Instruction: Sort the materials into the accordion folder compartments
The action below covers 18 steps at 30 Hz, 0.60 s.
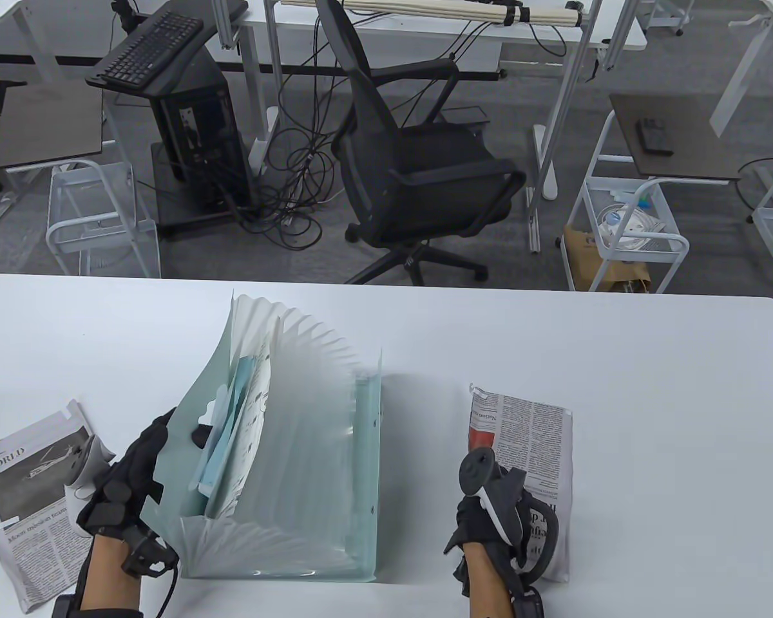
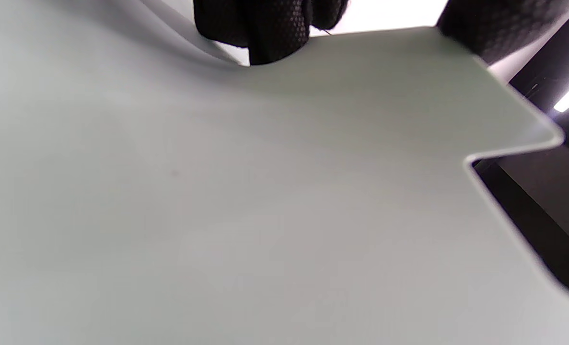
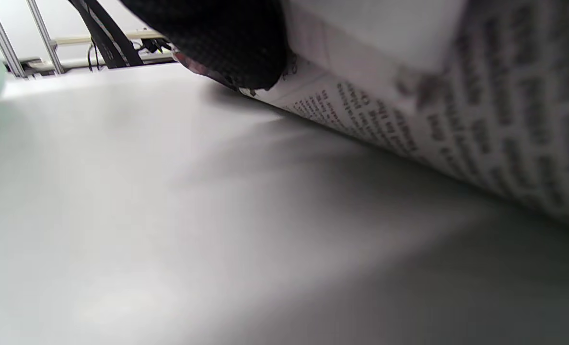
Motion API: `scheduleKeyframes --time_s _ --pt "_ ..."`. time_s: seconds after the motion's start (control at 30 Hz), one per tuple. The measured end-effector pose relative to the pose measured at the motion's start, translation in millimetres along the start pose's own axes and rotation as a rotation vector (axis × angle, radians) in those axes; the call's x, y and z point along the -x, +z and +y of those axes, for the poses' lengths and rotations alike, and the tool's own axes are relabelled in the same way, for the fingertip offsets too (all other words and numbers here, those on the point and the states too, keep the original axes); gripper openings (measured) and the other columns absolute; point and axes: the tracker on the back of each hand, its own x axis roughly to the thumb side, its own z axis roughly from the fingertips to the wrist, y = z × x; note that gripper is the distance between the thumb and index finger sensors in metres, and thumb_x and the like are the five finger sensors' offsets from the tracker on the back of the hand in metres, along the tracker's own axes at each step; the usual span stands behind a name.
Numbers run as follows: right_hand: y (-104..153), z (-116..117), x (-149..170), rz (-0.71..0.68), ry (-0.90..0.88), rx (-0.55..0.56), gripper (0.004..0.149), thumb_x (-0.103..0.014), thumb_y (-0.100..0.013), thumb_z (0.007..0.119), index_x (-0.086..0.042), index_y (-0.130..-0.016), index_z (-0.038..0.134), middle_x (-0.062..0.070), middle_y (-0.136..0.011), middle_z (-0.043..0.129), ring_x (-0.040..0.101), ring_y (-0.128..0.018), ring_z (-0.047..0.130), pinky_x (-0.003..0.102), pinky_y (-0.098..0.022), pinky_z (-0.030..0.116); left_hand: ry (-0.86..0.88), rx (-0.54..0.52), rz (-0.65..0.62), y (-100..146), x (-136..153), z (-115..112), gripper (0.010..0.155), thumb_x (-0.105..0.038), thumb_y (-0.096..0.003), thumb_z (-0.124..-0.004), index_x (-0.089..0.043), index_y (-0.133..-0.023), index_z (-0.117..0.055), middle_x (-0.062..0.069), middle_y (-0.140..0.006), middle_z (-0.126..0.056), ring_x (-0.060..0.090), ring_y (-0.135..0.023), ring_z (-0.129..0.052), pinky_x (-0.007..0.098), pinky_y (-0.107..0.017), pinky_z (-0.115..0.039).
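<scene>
Gripped at its near edge by the right hand (image 1: 499, 508), the folded newspaper (image 1: 534, 444) is tilted up off the surface (image 1: 650, 386), right of the accordion folder (image 1: 296, 450). The folder's front flap (image 2: 265, 201) is held open by the left hand (image 1: 125, 479). The paper should be kept flat, slid into one pocket.

Accordion folder (image 1: 283, 450) under the left hand's (image 1: 125, 479) grip — translucent plastic, smooth, faint sheen. Newspaper (image 1: 528, 463) under the right hand (image 1: 496, 508) — matt printed paper. Gloves: black knitted mesh cloth. Table (image 1: 650, 386): smooth white, semi-matt.
</scene>
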Motion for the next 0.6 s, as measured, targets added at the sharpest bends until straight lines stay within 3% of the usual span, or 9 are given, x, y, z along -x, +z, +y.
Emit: scheduleKeyframes --time_s 0.6 --pt "34.5 -71.6 9.9 -0.121 -0.365 0.222 0.046 -0.013 -0.062 0.075 0.007 -0.100 0.059 0.029 -0.079 0.078 0.041 -0.049 0.097 0.038 -0.033 0.089 -0.009 -0.025 0.014 5.7 -6.4 1.5 0.079 -0.064 -0.0513 -0.072 -0.026 -0.110 -0.035 0.009 -0.102 -0.074 0.033 -0.109 -0.051 0.068 -0.074 -0.032"
